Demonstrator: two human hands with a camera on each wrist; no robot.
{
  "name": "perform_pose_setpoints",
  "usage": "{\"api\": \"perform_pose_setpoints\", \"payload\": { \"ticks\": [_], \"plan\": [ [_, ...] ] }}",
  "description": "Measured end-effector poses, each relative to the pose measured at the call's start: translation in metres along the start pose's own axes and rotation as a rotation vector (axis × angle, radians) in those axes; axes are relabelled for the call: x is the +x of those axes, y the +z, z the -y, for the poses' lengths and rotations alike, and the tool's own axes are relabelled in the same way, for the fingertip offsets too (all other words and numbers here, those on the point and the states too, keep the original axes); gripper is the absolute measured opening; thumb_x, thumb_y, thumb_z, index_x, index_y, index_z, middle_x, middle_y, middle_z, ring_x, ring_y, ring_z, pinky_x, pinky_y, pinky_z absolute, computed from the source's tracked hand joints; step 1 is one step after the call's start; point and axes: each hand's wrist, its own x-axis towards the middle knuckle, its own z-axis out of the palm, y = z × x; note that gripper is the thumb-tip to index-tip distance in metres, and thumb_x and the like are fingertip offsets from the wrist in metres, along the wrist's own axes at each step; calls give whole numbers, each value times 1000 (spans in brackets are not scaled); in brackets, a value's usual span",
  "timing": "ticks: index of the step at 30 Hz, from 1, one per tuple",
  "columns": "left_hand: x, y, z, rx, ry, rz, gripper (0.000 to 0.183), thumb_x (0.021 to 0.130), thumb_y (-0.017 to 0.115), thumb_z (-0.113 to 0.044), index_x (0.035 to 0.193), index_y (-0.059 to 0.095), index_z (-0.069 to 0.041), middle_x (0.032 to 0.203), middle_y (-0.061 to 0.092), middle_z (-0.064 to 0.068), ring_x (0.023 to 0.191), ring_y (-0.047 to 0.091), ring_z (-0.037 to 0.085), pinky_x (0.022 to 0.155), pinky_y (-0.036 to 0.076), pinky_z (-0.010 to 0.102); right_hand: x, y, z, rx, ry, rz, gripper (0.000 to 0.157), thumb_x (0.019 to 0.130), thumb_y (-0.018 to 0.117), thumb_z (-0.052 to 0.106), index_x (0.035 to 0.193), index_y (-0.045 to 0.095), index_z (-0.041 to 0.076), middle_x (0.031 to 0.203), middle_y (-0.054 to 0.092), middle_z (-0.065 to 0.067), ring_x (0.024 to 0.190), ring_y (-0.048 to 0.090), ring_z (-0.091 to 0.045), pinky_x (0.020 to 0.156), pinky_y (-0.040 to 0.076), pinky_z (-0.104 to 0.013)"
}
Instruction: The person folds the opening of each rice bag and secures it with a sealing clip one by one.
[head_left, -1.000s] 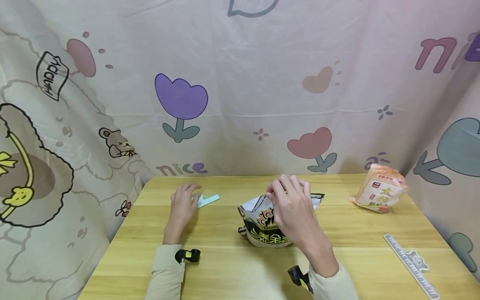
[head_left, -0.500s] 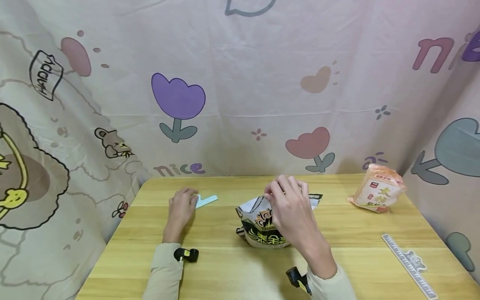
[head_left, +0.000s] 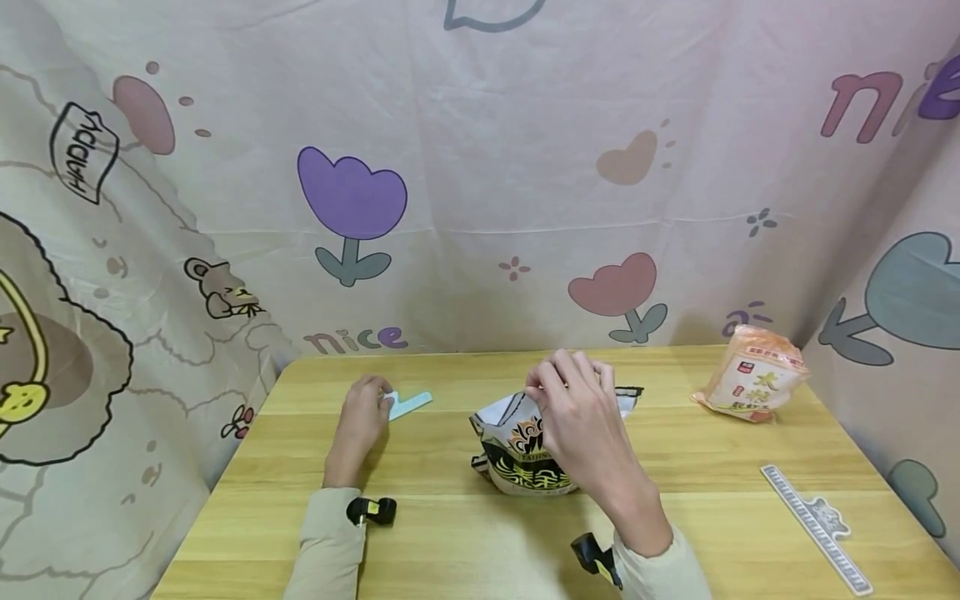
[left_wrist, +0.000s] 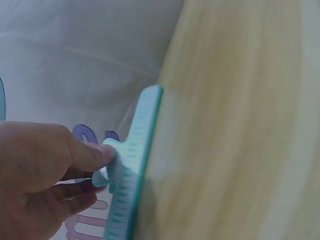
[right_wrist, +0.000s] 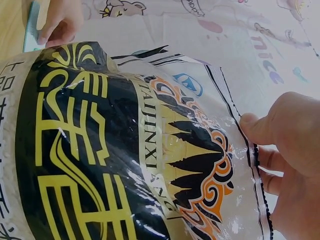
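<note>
My left hand (head_left: 360,417) is at the back left of the table and pinches the tab of a teal bag clip (left_wrist: 131,160) between thumb and fingers. The clip (head_left: 411,405) is long and straight-edged. Near the table's middle stands a plastic bag of rice (head_left: 525,458) with a black band and yellow lettering. My right hand (head_left: 581,417) grips the bag's top edge, its thumb (left_wrist: 102,155) counterpart hidden in the head view. In the right wrist view, thumb and fingers hold that black-striped edge of the rice bag (right_wrist: 150,150).
An orange and white packet (head_left: 757,379) stands at the back right corner. A grey-white clip (head_left: 817,525) lies on the wooden table (head_left: 465,550) at the right. A patterned cloth (head_left: 480,167) hangs behind the table.
The left fingers have drawn together on the teal clip's tab. My right hand and the rice bag have kept their places; the head view has shifted slightly.
</note>
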Motion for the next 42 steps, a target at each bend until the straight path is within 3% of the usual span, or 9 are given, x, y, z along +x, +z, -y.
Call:
{"api": "perform_pose_setpoints", "payload": {
  "ticks": [5,11,19,32,37,42],
  "plan": [
    [-1,-7,-9,-9,15,13,11,91,68,7,102,66,6,124,62,27,117,59,46,96,53,54,-1,0,0,0,3,1,4,98,65,12,95,62,11,95,56,-1,91,51,-23,87,38,-47],
    [-1,-10,-16,-9,32,24,11,89,70,10,97,66,5,102,66,18,95,65,35,81,59,44,0,0,1,2,6,3,4,97,66,12,95,62,11,96,56,-1,91,52,-24,87,38,-47],
    [-2,-11,-20,5,77,19,32,86,72,12,117,66,10,114,67,24,104,67,38,89,57,48,0,-1,1,7,8,11,4,97,66,12,96,62,11,96,56,0,91,51,-23,87,38,-46],
    [-6,-15,-34,51,49,66,33,78,75,16,111,70,10,109,65,22,102,63,38,85,59,44,-1,-1,1,12,10,12,6,96,67,10,94,62,11,96,56,0,91,51,-23,86,38,-46],
    [-7,-17,-39,85,71,48,35,77,73,18,111,70,10,110,64,22,104,62,40,86,58,46,-1,-1,0,14,-3,0,7,94,68,8,94,62,11,95,56,-1,90,51,-23,86,38,-46],
    [-9,-21,-46,170,122,-10,46,70,67,23,113,70,5,110,65,21,102,62,42,84,55,51,-1,-1,-1,14,-4,2,6,95,68,8,94,62,11,95,56,-1,90,51,-23,86,38,-46]
  ]
}}
